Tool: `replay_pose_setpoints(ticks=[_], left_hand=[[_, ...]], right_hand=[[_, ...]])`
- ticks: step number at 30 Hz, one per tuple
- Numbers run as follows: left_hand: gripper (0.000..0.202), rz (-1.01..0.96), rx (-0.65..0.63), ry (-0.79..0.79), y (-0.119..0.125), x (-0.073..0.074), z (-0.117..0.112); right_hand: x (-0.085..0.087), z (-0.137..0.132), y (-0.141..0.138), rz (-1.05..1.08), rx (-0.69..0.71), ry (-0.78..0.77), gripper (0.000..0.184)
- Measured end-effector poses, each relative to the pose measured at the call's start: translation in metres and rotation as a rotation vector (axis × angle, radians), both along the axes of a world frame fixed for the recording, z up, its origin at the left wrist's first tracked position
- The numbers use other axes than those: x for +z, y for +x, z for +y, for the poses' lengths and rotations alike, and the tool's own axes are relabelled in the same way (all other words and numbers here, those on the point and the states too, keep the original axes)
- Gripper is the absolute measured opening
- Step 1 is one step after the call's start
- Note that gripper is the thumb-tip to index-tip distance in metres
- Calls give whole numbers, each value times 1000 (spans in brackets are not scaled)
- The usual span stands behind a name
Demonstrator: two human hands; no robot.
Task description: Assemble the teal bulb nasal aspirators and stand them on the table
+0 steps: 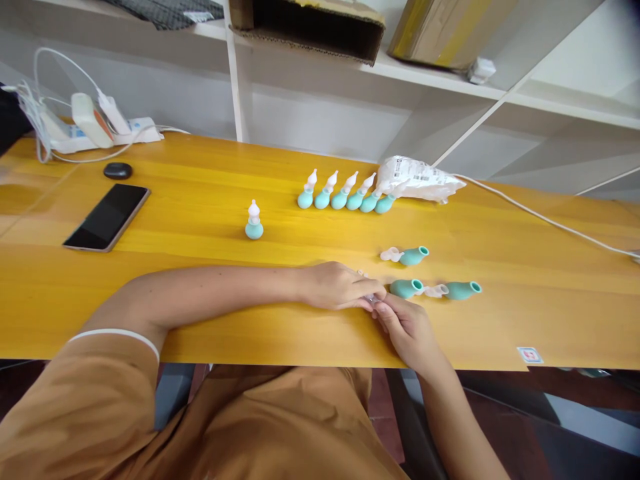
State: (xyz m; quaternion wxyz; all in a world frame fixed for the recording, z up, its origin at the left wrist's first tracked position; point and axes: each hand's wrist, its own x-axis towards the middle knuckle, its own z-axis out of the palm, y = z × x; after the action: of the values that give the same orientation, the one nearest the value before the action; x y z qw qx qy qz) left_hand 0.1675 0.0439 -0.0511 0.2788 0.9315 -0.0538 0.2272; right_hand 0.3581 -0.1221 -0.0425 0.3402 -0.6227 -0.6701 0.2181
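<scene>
Clear and shiny, a small piece (371,299) is showing between your fingers in the head view, where your left hand (333,285) and your right hand (407,327) are meeting over the near part of the tabletop (210,233). Both hands are pinching it, one from each side, with the fingertips bunching together. Just beyond your right hand, a teal bulb (403,288) is lying on its side; whether it is touching your fingers, you cannot tell. To its right, a pale nozzle (436,291) and a second teal bulb (463,290) are lying, while another nozzle (391,254) and a third bulb (414,256) are resting a little farther from you. One assembled bulb (254,230) is standing beyond your left forearm (225,290), and a row of six assembled bulbs (339,201) is standing near the far edge.

Your fingers are covering most of the small piece, so its full shape is hiding from you. A pale bit (363,273) is peeking out above your left fingers, too small to identify. At the row's right end, the pale tips are blending into the white packet (425,181). Two cardboard boxes (445,30) are running out of the top edge, and your right forearm (463,413) is running off the bottom.
</scene>
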Motion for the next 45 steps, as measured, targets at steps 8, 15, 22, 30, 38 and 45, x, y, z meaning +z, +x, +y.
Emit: replay_pose_setpoints(ticks=[8, 15, 22, 30, 38, 45], left_hand=[[16, -12, 3, -2, -1, 3, 0], [18, 27, 11, 4, -4, 5, 3], [28, 80, 37, -86, -3, 9, -2], [31, 86, 81, -301, 1, 10, 5], [23, 73, -30, -171, -2, 0, 5], [20, 132, -52, -148, -6, 8, -1]], right_hand=[[1, 0, -2, -16, -22, 12, 58], [2, 2, -2, 4, -8, 27, 53], [-2, -1, -2, 60, -49, 26, 47], [-3, -1, -4, 104, -98, 28, 46], [-4, -3, 1, 44, 53, 23, 40], [-1, -4, 0, 52, 142, 70, 42]])
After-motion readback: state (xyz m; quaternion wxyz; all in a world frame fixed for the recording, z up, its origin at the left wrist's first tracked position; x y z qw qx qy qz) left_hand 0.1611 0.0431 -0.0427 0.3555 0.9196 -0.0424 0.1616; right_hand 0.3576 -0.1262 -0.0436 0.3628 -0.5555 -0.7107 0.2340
